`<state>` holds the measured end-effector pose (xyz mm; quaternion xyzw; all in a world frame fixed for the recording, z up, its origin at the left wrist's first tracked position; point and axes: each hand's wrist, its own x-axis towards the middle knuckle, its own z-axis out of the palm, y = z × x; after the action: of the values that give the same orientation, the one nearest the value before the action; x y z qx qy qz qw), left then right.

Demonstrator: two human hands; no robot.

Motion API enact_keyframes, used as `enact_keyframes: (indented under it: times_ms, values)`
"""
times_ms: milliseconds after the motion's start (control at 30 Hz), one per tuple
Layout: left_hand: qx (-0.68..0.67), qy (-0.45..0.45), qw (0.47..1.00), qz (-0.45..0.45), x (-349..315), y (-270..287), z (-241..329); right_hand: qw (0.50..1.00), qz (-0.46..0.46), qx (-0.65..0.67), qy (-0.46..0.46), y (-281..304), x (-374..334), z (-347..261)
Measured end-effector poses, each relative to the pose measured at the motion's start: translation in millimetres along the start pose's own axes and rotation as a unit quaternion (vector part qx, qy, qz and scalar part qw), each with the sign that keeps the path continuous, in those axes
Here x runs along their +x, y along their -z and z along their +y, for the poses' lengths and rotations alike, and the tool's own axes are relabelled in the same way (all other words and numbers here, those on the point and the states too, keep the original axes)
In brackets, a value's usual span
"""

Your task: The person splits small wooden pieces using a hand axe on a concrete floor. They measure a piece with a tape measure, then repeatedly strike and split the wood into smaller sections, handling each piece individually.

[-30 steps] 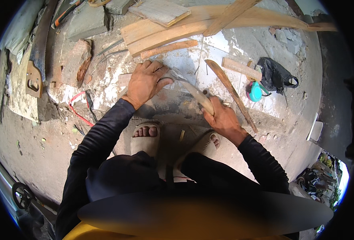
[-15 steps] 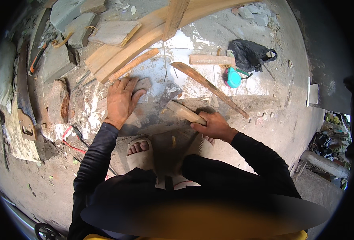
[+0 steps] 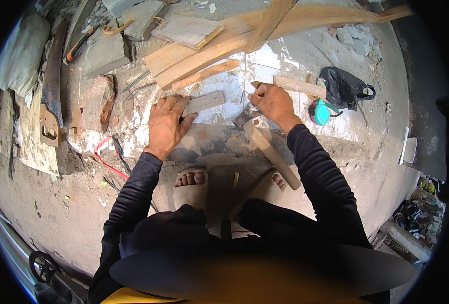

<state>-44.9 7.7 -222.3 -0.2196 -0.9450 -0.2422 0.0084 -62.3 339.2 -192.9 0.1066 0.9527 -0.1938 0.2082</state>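
One block (image 3: 207, 102) lay against my spread left hand (image 3: 166, 122); my right hand (image 3: 274, 105) partly covered a stick (image 3: 256, 84), its hold impossible to tell, near the hatchet (image 3: 271, 152)

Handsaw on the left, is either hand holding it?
No, the handsaw lies off to the left, apart from the left hand at the short wood block and from the right hand.

Left of the hatchet (image 3: 272, 156) lies 1 block (image 3: 204, 103), the left hand (image 3: 166, 124) at its left end; far left of it, the handsaw (image 3: 50, 121). Just beyond its head, the right hand (image 3: 274, 104) is on 1 stick (image 3: 256, 84). Right of it lies the tape measure (image 3: 320, 113); behind it, the long plank (image 3: 199, 58).
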Motion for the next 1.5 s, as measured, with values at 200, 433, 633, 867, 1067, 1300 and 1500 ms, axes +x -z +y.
enact_keyframes:
  times_ms: [200, 433, 633, 867, 1067, 1300, 1500]
  values:
    - [-0.022, -0.021, 0.997, 0.071, -0.2, 7.4, 10.2, 0.999, 0.032, 0.011, 0.005, 2.4, 12.9, -13.0]
    - [-0.089, -0.072, 0.989, 0.089, -19.8, 5.9, 24.9, 0.997, 0.044, -0.057, 0.023, 2.1, 11.8, -12.9]
    - [-0.14, -0.131, 0.979, 0.07, -39.8, -0.2, 47.7, 0.995, 0.025, -0.093, 0.012, -6.0, 15.8, -23.3]
    - [-0.114, -0.141, 0.979, 0.092, -19.7, 9.4, 52.1, 0.977, -0.074, 0.137, 0.147, -0.7, -44.6, -72.2]
    - [-0.094, -0.155, 0.982, 0.049, -18.3, 20.1, 42.4, 0.887, -0.222, 0.395, 0.089, 2.3, -62.6, -96.0]
    - [-0.401, 0.113, 0.908, 0.045, 5.7, 9.2, 3.2, 0.953, -0.151, 0.261, 0.041, 36.8, -66.4, -39.6]
    - [-0.337, 0.095, 0.936, 0.041, 26.6, 18.8, -16.3, 0.99, -0.138, -0.03, 0.019, 26.6, -142.2, 41.1]
